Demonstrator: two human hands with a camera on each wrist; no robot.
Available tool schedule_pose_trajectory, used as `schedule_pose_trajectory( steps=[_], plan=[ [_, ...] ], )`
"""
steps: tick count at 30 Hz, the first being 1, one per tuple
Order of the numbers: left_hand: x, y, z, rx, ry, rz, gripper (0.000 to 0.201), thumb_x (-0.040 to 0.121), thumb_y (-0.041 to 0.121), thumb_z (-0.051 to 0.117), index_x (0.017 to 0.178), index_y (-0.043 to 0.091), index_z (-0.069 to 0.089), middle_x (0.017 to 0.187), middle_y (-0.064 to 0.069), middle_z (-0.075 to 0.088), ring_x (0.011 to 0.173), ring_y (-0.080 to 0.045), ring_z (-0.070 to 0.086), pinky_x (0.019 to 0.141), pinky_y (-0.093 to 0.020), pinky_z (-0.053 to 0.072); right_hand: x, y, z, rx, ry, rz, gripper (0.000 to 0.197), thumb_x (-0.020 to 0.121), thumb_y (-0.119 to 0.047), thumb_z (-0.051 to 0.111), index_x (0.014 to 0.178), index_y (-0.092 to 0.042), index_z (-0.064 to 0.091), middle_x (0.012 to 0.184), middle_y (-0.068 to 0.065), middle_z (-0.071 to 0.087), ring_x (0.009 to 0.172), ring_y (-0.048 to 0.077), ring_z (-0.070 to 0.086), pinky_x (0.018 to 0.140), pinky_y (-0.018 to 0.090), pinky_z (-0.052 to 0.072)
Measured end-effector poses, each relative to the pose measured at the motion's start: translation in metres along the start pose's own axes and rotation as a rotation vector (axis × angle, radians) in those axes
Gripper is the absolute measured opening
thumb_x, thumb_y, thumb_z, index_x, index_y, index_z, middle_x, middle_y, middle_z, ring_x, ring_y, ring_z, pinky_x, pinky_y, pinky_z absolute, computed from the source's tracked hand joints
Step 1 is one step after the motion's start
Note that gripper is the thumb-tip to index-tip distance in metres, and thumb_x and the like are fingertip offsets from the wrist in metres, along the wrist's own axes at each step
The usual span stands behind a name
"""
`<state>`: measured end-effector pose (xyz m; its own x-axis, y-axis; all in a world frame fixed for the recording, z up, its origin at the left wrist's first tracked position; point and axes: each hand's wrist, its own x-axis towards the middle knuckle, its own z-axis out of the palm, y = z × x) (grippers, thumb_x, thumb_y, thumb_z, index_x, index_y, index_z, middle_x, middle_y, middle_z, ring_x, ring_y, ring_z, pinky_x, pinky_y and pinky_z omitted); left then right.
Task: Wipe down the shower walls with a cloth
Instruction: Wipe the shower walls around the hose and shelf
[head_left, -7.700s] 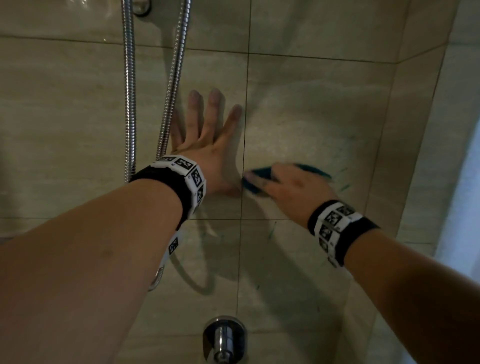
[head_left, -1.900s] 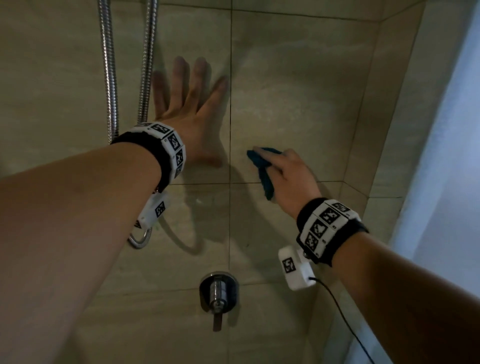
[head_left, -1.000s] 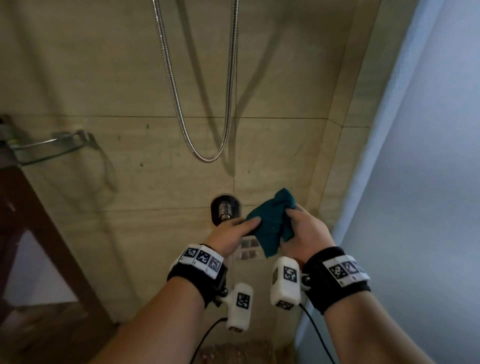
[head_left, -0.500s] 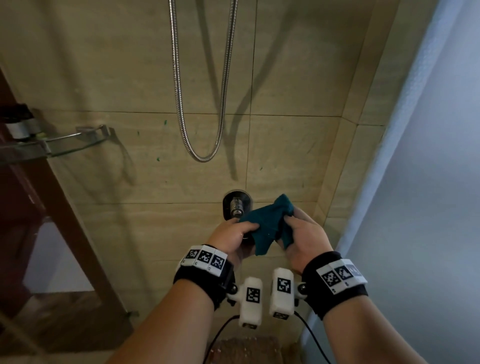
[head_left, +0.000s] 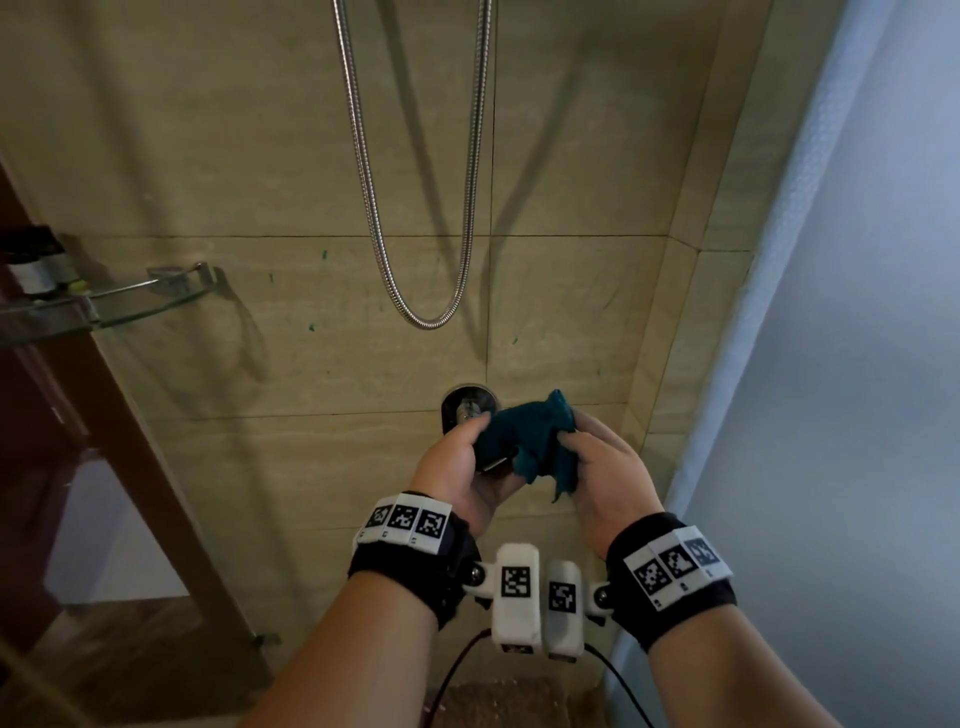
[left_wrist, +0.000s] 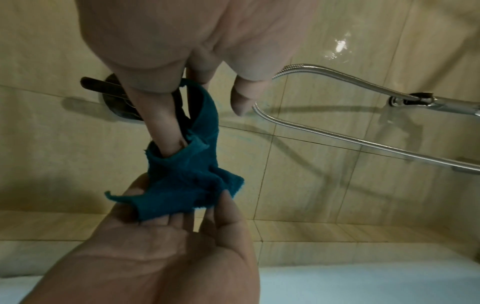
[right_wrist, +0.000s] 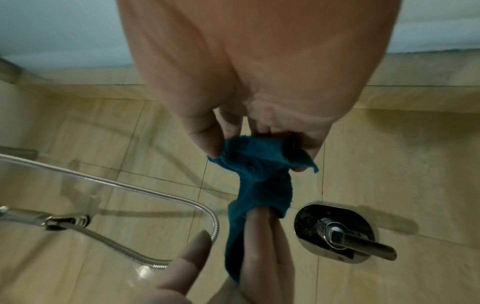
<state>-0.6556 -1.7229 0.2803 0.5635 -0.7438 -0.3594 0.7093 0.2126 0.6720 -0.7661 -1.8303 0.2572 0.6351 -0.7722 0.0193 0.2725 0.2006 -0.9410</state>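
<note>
Head view: a person's left hand (head_left: 462, 462) and right hand (head_left: 605, 475) hold a crumpled teal cloth (head_left: 535, 441) between them, in front of the chrome mixer valve (head_left: 467, 405) on the beige tiled shower wall (head_left: 234, 156), below a hanging loop of shower hose (head_left: 421, 317). Left wrist view: the left hand's fingers (left_wrist: 161, 127) tuck into a fold of the cloth while the right thumb presses its other end. Right wrist view: the right thumb and fingers pinch the cloth's upper edge beside the valve's lever (right_wrist: 363, 244).
</note>
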Motion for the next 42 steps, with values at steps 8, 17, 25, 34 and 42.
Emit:
schedule_pose_trajectory(
  steps=[8, 17, 25, 34, 42],
  plan=[
    [-0.015, 0.009, 0.016, 0.12, -0.069, 0.069, 0.047, 0.104, 0.041, 0.06, 0.131, 0.003, 0.065, 0.115, -0.022, 0.075, 0.098, -0.035, 0.076, 0.098, -0.052, 0.059, -0.018, -0.014, 0.005, -0.252, -0.071, -0.178, 0.031, 0.097, -0.018, 0.068, 0.127, -0.025, 0.069, 0.114, -0.005, 0.076, 0.11, 0.013, 0.07, 0.103, 0.042, 0.054],
    [-0.012, 0.002, 0.054, 0.405, -0.214, 0.13, 0.043, 0.108, 0.043, 0.053, 0.119, 0.007, 0.075, 0.113, -0.011, 0.078, 0.102, -0.032, 0.075, 0.095, -0.046, 0.06, -0.011, -0.027, -0.005, -0.218, 0.069, -0.265, 0.03, 0.1, -0.034, 0.065, 0.129, -0.031, 0.067, 0.111, -0.007, 0.077, 0.103, 0.013, 0.073, 0.097, 0.047, 0.058],
    [0.035, 0.004, 0.079, 0.811, -0.243, 0.332, 0.026, 0.104, 0.042, 0.061, 0.11, 0.024, 0.079, 0.093, 0.008, 0.079, 0.083, -0.01, 0.074, 0.07, -0.029, 0.056, 0.028, -0.037, -0.023, -0.153, 0.251, -0.246, 0.022, 0.102, -0.018, 0.061, 0.112, -0.029, 0.077, 0.101, 0.003, 0.078, 0.096, 0.027, 0.074, 0.087, 0.057, 0.06],
    [0.117, 0.037, 0.102, 1.331, 0.02, 0.825, 0.056, 0.095, 0.045, 0.07, 0.147, 0.035, 0.05, 0.151, 0.007, 0.044, 0.14, -0.011, 0.04, 0.117, -0.035, 0.038, 0.109, -0.044, -0.05, -0.263, 0.433, -0.311, 0.04, 0.097, -0.018, 0.066, 0.134, -0.033, 0.065, 0.114, -0.018, 0.073, 0.107, 0.005, 0.069, 0.097, 0.043, 0.058],
    [0.163, 0.062, 0.115, 1.618, 0.382, 1.116, 0.116, 0.081, 0.052, 0.08, 0.165, 0.029, 0.003, 0.172, -0.014, -0.015, 0.158, -0.038, -0.015, 0.128, -0.057, -0.001, 0.172, -0.055, -0.052, -0.494, 0.495, -0.413, 0.039, 0.1, -0.023, 0.062, 0.134, -0.04, 0.062, 0.128, -0.017, 0.062, 0.117, 0.003, 0.058, 0.104, 0.032, 0.051]
  ],
)
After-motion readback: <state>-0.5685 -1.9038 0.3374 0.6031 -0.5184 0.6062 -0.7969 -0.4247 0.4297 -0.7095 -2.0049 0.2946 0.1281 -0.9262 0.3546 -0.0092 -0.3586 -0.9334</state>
